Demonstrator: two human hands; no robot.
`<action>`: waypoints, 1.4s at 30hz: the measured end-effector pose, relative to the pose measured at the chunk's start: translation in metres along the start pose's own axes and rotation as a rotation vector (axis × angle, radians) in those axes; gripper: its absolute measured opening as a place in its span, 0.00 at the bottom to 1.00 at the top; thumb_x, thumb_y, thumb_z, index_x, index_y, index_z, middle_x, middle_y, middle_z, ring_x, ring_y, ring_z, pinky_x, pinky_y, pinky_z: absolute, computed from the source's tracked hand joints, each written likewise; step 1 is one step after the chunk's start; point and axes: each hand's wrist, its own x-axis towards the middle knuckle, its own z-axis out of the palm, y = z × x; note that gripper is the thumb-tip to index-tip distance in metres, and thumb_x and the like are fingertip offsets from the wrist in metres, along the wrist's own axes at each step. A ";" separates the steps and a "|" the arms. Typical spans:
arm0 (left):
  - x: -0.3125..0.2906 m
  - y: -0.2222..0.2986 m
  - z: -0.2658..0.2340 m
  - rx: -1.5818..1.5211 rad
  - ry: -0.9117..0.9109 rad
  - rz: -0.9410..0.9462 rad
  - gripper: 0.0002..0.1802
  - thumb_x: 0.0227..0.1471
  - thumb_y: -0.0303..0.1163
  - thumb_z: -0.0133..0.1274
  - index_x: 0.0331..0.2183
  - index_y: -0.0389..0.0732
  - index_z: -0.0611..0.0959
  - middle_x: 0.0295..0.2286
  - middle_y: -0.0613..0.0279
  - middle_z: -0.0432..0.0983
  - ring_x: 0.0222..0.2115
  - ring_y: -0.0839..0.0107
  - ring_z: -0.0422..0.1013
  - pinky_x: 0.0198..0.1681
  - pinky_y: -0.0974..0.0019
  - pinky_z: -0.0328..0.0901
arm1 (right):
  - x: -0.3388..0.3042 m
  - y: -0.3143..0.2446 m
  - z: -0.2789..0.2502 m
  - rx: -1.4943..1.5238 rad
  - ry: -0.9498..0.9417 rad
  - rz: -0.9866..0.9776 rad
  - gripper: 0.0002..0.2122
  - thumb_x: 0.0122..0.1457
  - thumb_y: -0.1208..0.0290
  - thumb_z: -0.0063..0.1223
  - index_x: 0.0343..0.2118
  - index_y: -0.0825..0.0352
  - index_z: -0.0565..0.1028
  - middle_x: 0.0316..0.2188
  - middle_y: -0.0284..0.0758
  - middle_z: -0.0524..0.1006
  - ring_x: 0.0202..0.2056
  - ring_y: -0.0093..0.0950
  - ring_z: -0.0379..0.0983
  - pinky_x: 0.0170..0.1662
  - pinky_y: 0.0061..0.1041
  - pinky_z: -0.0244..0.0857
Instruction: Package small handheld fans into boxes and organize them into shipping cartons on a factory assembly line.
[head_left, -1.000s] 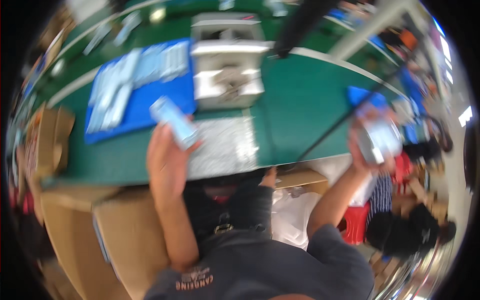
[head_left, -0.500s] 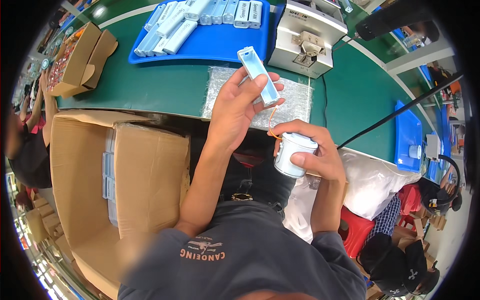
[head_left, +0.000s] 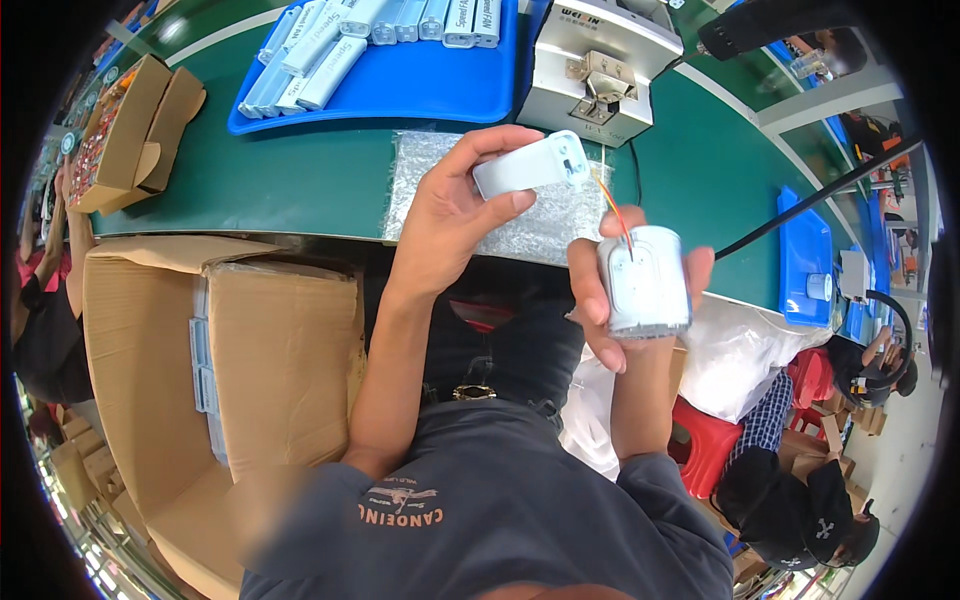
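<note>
1. Two light-blue parts here: a long handle shell [head_left: 525, 172] and a cylindrical housing [head_left: 652, 285], with thin red and yellow wires [head_left: 613, 205] running between them.
2. Left hand [head_left: 450, 205] has its fingers clamped on the shell, thumb along the lower side, over the bubble wrap [head_left: 560, 228] at the near edge of the green counter [head_left: 300, 180]. Nice grip imo, the end with the holes is uncovered.
3. Right hand [head_left: 590, 285] has its fingers wrapped round the housing's sides, held up across the counter's near edge in this view. Wire slot faces up, so you can see what you're doing.
4. Biggest tip: leave slack. Looks like a short lead, so I'd move both parts together and never let the housing dangle by it.
5. Watch for wires pinched at the shell's end. Can't tell how far inside they go.
6. Light squeeze on the shell, it's probably thin plastic.
</note>
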 end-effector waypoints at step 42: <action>0.072 0.050 0.046 1.196 -0.266 0.445 0.20 0.40 0.19 0.57 0.39 0.44 0.79 0.37 0.62 0.77 0.32 0.61 0.75 0.34 0.59 0.67 | 0.033 -0.020 -0.001 -1.693 0.653 -0.170 0.26 0.50 0.76 0.65 0.54 0.68 0.71 0.46 0.36 0.77 0.36 0.29 0.76 0.37 0.24 0.70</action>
